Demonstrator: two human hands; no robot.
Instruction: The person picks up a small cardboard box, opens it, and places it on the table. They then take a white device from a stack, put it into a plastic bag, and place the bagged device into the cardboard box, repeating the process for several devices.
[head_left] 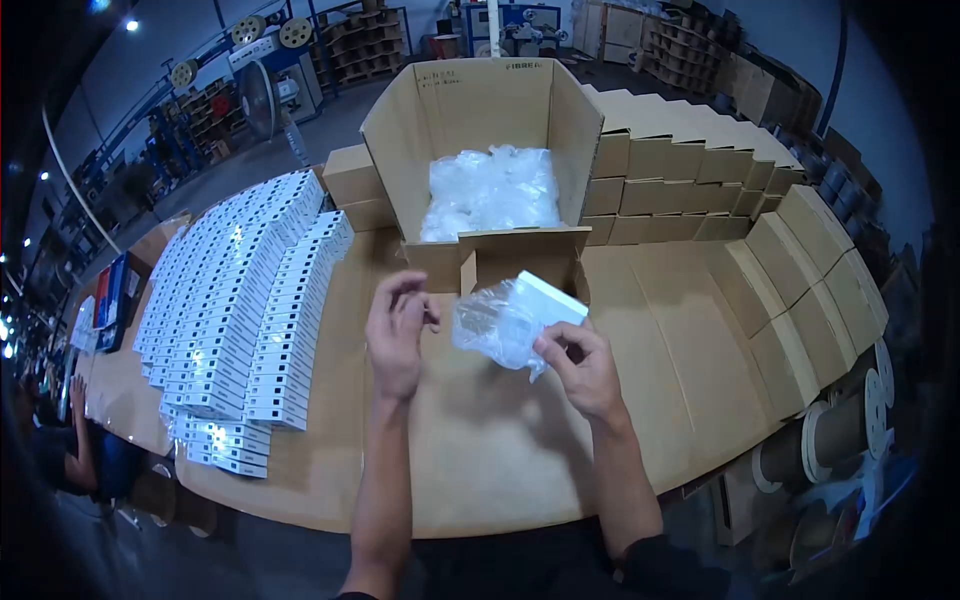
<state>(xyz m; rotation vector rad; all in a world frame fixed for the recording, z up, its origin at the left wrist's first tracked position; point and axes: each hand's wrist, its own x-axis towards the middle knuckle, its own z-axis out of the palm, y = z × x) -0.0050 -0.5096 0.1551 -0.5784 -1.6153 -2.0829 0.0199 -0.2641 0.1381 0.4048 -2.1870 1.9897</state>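
Observation:
My right hand (583, 374) pinches the lower edge of a flat white box (547, 300) together with a crumpled clear plastic bag (490, 322). The bag spreads out to the left of the box. Left of the bag, apart from it, my left hand (398, 332) is raised with bent fingers, apart and holding nothing. Just behind the white box stands a small open cardboard box (525, 244). A large open carton (485, 95) rises behind that one, partly filled with clear plastic bags (492, 188).
Tall rows of small white boxes (235, 290) stand on the left of the cardboard-covered table (450, 470). Closed brown cartons (660, 160) are stacked at the back right, and more cartons (800, 300) line the right edge. Another person's arm (82, 440) shows at far left.

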